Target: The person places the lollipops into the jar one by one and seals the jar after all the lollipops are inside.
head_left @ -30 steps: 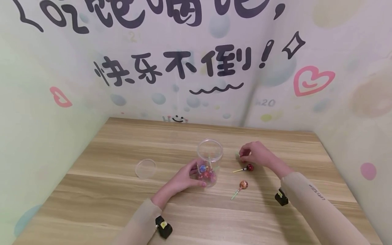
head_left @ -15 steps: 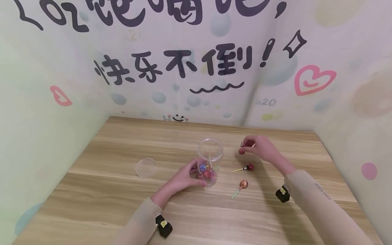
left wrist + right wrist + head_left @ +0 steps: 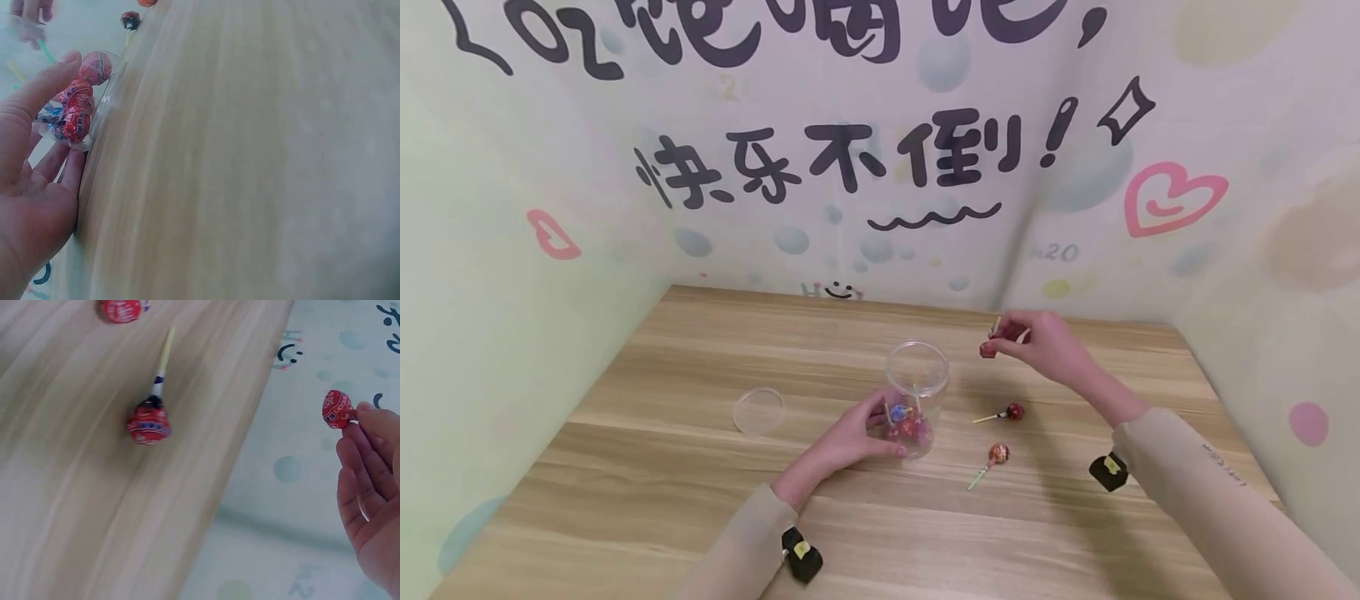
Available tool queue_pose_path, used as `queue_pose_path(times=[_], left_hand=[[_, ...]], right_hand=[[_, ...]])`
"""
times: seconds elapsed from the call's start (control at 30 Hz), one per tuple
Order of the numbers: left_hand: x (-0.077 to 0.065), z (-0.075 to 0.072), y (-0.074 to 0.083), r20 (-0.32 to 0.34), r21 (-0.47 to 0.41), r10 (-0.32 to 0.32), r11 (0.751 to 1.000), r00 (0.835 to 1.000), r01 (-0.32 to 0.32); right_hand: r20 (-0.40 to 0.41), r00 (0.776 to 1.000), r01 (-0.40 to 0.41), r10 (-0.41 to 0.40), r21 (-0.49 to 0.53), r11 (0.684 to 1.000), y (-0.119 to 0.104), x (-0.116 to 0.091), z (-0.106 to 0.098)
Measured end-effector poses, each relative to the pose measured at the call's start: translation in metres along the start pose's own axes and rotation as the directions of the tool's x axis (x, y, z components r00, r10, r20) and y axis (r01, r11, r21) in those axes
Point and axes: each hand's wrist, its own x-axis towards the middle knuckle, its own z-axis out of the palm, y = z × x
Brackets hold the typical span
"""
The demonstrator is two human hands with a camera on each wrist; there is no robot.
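- head view: the left hand (image 3: 848,433) is curled round the low part of the cup (image 3: 931,405), maybe so it won't tip.
- the cup stands up on the table (image 3: 692,367) with no lid on. some pops (image 3: 912,427) sit at its bottom with sticks poking up, likely because the round ends are heavier.
- the right hand (image 3: 1042,343) holds a red pop (image 3: 987,350) up in the air, right of the cup and apart from it. its ball hangs down and its stick points up.
- a dark pop (image 3: 1015,412) and an orange pop (image 3: 998,452) lie right of the cup, easy for the right hand to get, i think.
- the clear lid (image 3: 759,412) lies left of the cup, maybe to be out of the way.
- left wrist view: thumb and fingers are spread wide, with the cup between them.
- right wrist view: thumb and finger pinch the red pop just behind its ball, perhaps because it's thin there. the other fingers bend loosely.
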Motion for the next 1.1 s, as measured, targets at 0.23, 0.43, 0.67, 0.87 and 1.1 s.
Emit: queue_pose_path(times=[0.23, 0.43, 0.67, 0.87, 1.1], left_hand=[[0.001, 0.001, -0.002, 0.001, -0.014, -0.002, 1.000, 1.000, 0.002], [0.001, 0.000, -0.004, 0.002, -0.014, -0.006, 1.000, 1.000, 0.006], [0.001, -0.001, -0.004, 0.009, -0.016, -0.004, 1.000, 1.000, 0.004], [0.001, -0.001, -0.004, 0.003, -0.016, 0.001, 1.000, 1.000, -0.001], [0.003, -0.001, -0.003, 0.009, -0.008, 0.001, 1.000, 1.000, -0.001]], right_hand=[[-0.035, 0.999, 0.037, -0.036, 0.013, 0.999, -0.027, 0.007, -0.018], [-0.037, 0.998, 0.056, -0.055, 0.003, 0.998, -0.051, 0.011, -0.029], [-0.024, 0.995, 0.093, -0.093, 0.005, 0.996, -0.077, 0.014, -0.035], [-0.007, 0.995, 0.100, -0.100, 0.034, 0.994, -0.093, 0.014, -0.037], [0.024, 0.991, 0.126, -0.128, 0.073, 0.989, -0.110, 0.012, -0.034]])
